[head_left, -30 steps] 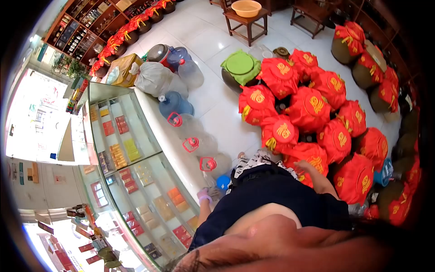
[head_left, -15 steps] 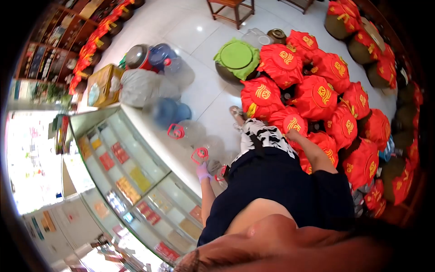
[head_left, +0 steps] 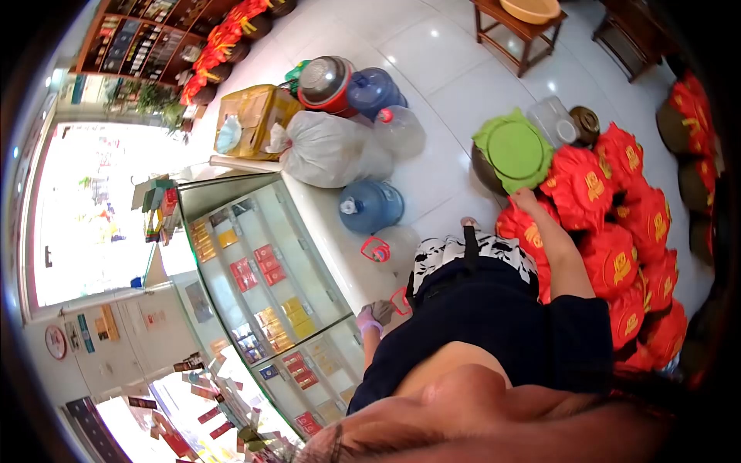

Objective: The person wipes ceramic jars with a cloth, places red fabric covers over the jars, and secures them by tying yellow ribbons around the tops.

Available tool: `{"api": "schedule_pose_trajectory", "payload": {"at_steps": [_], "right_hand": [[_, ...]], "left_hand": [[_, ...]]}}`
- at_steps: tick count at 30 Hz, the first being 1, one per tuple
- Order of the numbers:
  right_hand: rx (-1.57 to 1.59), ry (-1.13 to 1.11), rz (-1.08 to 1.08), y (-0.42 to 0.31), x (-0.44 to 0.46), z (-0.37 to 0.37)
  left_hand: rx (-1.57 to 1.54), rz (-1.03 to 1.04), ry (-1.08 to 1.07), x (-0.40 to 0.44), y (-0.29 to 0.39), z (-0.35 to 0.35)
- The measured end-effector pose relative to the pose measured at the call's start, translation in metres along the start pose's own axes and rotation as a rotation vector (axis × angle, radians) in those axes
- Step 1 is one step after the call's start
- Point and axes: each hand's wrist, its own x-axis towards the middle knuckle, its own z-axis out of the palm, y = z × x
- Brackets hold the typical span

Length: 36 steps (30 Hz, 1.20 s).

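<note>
My left hand (head_left: 375,315), in a glove with a purple cuff, is low beside the white side of the glass counter (head_left: 270,266), close to a red bottle handle (head_left: 400,301). Its fingers are too small and dark to tell their grip. My bare right hand (head_left: 526,201) reaches out at the near edge of the green cover (head_left: 512,151) on a dark jar, above a red-covered jar (head_left: 532,231). Whether it touches the cover, and how its fingers are bent, is unclear.
Ahead on the left are a blue water bottle (head_left: 371,206), a white sack (head_left: 328,149), a cardboard box (head_left: 258,119) and a basin (head_left: 324,85). Several red-covered jars (head_left: 617,258) crowd the right. A wooden stool (head_left: 521,31) bears an orange basin (head_left: 531,9).
The view has moved forward along the counter. My right hand has gone from above the red-covered jars to the green-covered jar. My left hand has passed along the bottles with red handles.
</note>
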Motion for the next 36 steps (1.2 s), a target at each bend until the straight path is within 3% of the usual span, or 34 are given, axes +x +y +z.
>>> {"api": "schedule_pose_trajectory", "payload": {"at_steps": [2, 4, 5, 7, 9, 11, 12, 13, 14, 15, 17, 18, 20, 21, 22, 23, 24, 25, 26, 27, 30, 32, 33, 35, 36], "right_hand": [[0.103, -0.076, 0.033, -0.052, 0.035, -0.007], [0.132, -0.031, -0.049, -0.102, 0.059, -0.011], [0.124, -0.032, -0.061, -0.120, 0.070, -0.012], [0.066, 0.076, -0.049, -0.119, 0.094, -0.011], [-0.107, 0.124, -0.208, -0.103, 0.106, -0.018], [0.120, 0.161, 0.012, -0.075, 0.103, -0.009], [-0.171, 0.146, -0.069, -0.020, 0.117, -0.003], [-0.995, -0.009, -0.325, -0.001, 0.107, -0.003], [-0.697, 0.216, -0.326, 0.019, 0.091, 0.011], [-1.097, 0.023, -0.466, -0.014, 0.061, 0.004], [0.179, 0.290, 0.439, -0.098, 0.017, 0.019], [0.202, 0.324, 0.463, -0.096, 0.018, 0.021], [0.289, 0.147, 0.591, -0.086, 0.026, 0.043], [0.317, 0.162, 0.608, -0.071, 0.042, 0.063], [0.677, 0.017, 0.590, -0.056, 0.065, 0.082], [0.752, -0.019, 0.548, -0.056, 0.077, 0.087], [0.828, -0.058, 0.509, -0.047, 0.092, 0.094], [0.834, 0.018, 0.431, -0.100, 0.081, 0.083], [0.854, 0.075, 0.391, -0.091, 0.099, 0.086], [0.871, 0.127, 0.344, -0.074, 0.122, 0.091], [0.771, 0.029, 0.478, -0.157, 0.143, 0.033], [0.559, 0.041, 0.513, -0.211, 0.172, -0.007], [0.469, 0.098, 0.519, -0.222, 0.206, -0.021], [0.596, -0.013, 0.292, -0.246, 0.281, -0.065], [0.621, -0.053, 0.256, -0.304, 0.302, -0.101]], "left_hand": [[0.120, 0.077, 0.062, 0.028, 0.036, -0.018], [-0.549, -0.300, 0.107, 0.057, 0.075, -0.031], [-0.563, -0.302, 0.112, 0.075, 0.089, -0.043], [-0.037, 0.035, 0.027, 0.116, 0.110, -0.053], [0.121, 0.117, -0.014, 0.160, 0.122, -0.068], [0.255, 0.209, -0.032, 0.214, 0.135, -0.093], [0.137, 0.152, -0.076, 0.232, 0.142, -0.105], [0.018, 0.112, -0.117, 0.257, 0.155, -0.116], [0.050, 0.340, -0.004, 0.276, 0.165, -0.136], [0.049, 0.388, 0.005, 0.302, 0.172, -0.150], [0.271, 0.626, 0.020, 0.350, 0.191, -0.171], [0.285, 0.671, 0.010, 0.369, 0.212, -0.182], [-0.086, 0.198, -0.077, 0.399, 0.243, -0.200], [-0.063, 0.224, -0.084, 0.414, 0.256, -0.208], [0.065, 0.451, -0.064, 0.431, 0.269, -0.212], [0.187, 0.670, -0.041, 0.446, 0.283, -0.215], [0.186, 0.675, -0.036, 0.456, 0.300, -0.218], [0.246, 0.763, -0.021, 0.467, 0.320, -0.218], [0.303, 0.837, -0.002, 0.473, 0.337, -0.218], [0.283, 0.813, 0.017, 0.484, 0.353, -0.210], [0.438, 0.860, 0.107, 0.521, 0.394, -0.179], [0.334, 0.610, -0.081, 0.535, 0.426, -0.177], [0.317, 0.594, -0.060, 0.536, 0.439, -0.185], [0.436, 0.951, 0.090, 0.528, 0.464, -0.211], [0.422, 0.923, 0.101, 0.532, 0.479, -0.222]]}}
